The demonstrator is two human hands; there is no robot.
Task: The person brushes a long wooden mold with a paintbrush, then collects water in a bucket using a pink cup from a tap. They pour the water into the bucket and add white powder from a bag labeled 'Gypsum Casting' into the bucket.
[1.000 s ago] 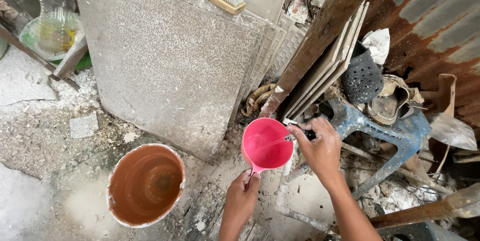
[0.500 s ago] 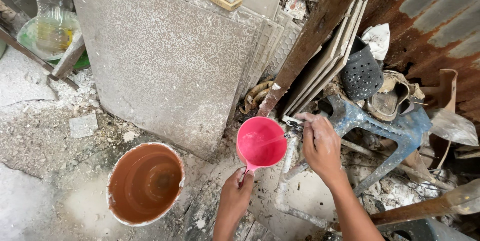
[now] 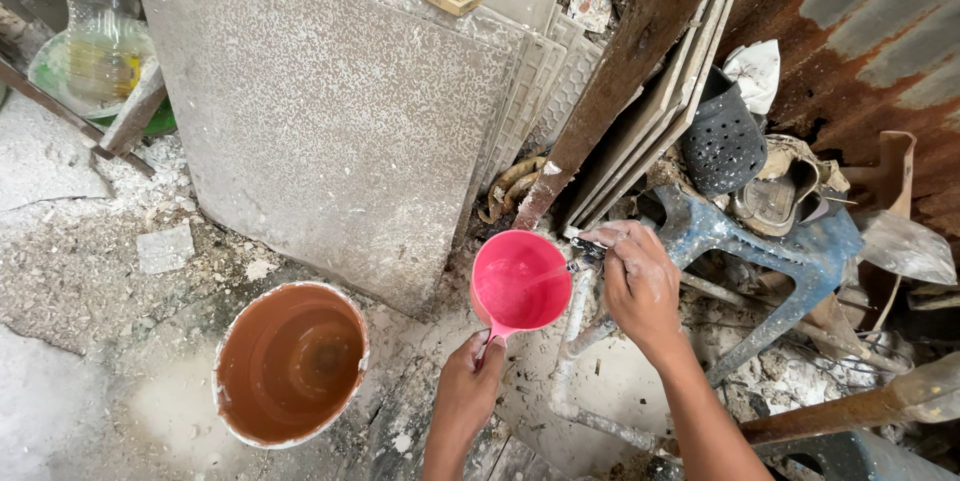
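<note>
Pink plastic dipper sits under the small tap on the white pipe, gripped by its handle in the left hand; the right hand is clenched on the tap; a thin stream now runs into the dipper, where a second ago none showed, so filling has begun; the brown bucket waits at near left, below the grey slab.
</note>
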